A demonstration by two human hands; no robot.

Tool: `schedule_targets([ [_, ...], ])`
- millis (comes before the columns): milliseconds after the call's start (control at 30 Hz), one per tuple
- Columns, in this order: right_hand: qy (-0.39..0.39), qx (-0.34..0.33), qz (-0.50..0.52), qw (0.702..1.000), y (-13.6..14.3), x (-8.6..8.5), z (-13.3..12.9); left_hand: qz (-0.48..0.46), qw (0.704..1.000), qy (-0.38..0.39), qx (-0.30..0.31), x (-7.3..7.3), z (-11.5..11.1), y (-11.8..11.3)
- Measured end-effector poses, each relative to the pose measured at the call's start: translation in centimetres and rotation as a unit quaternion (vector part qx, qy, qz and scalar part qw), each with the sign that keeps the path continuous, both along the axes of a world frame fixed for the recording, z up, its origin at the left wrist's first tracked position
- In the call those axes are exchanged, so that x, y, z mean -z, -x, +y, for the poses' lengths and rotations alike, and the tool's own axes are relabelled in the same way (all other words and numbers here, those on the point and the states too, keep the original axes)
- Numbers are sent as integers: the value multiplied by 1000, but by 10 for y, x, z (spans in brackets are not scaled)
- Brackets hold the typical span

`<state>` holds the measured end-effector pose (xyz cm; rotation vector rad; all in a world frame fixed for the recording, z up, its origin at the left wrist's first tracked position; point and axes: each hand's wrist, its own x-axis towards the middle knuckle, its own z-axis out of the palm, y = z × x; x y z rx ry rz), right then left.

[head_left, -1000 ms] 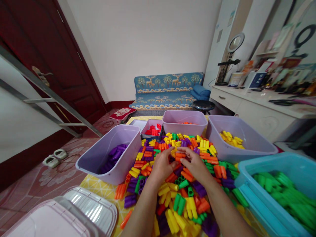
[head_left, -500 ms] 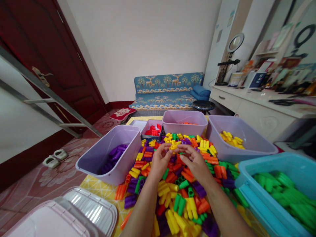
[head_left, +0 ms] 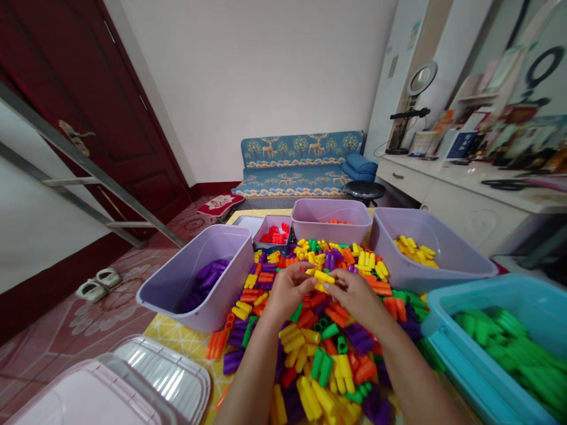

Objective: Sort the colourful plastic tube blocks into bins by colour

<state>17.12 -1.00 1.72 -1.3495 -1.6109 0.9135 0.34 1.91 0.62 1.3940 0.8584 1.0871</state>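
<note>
Yellow tube-shaped pieces (head_left: 324, 276) are pinched between my two hands above the middle of a colourful pile. My left hand (head_left: 287, 289) grips them from the left with thumb and fingertips. From the right, my right hand (head_left: 354, 293) holds the other end. Under and around both hands lie loose purple, orange, green and yellow pieces (head_left: 322, 367) on a yellow patterned cloth (head_left: 177, 330). Whether the held pieces are joined is too small to tell.
A lilac bin (head_left: 239, 254) with purple pieces stands left, another (head_left: 332, 230) behind, and a third (head_left: 434, 277) with yellow pieces right. A turquoise bin (head_left: 447, 342) holds green pieces. A small box (head_left: 262, 247) has red ones. Lids (head_left: 168, 372) lie front left.
The yellow pieces between my fingers have turned and now lie lengthwise across, slightly lower and nearer to me. My hands have moved slightly downward in view.
</note>
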Motion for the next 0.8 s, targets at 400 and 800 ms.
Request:
schedule_targets([
  [400,-92,267,386,878,-30,-14,6,167,977,-99,-90,6,5,8],
  [800,-45,38,-193,980,-3,22,6,354,921,-161,-8,-18,-11,32],
])
